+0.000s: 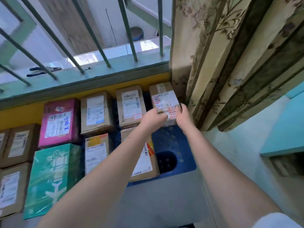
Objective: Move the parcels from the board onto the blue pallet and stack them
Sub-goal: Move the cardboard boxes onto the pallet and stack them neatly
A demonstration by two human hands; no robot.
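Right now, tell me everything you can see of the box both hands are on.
The box is brown cardboard, small and oblong, with a white shipping label, red stamps and clear tape across its top. It sits at the far right corner of the blue pallet, right of another labelled box and close to the patterned curtain. The left hand grips its near left edge, the right hand its near right edge. Whether it rests or is lifted cannot be told.
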